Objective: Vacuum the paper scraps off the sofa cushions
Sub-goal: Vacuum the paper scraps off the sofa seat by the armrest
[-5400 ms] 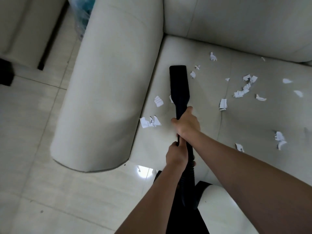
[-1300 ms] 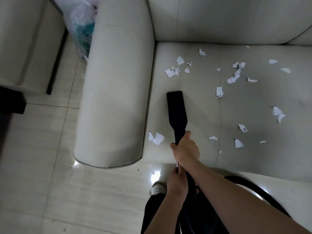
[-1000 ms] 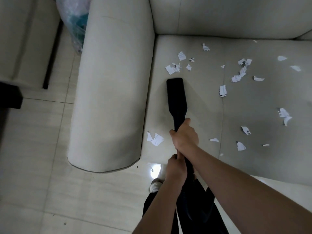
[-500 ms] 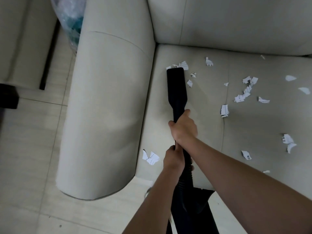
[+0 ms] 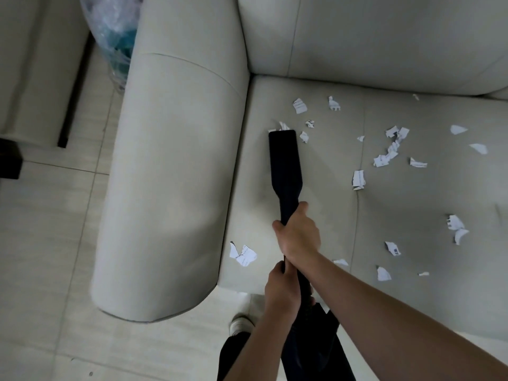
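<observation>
Left hand (image 5: 283, 290) and right hand (image 5: 298, 235) wrap fingers round the nozzle (image 5: 284, 160), its tip touching scraps (image 5: 283, 125), armrest (image 5: 176, 174) just left.

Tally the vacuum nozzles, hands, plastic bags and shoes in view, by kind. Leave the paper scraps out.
Vacuum nozzle: 1
Hands: 2, left hand and right hand, both gripping its stem
Plastic bag: 1
Shoe: 1
Total: 5
</observation>
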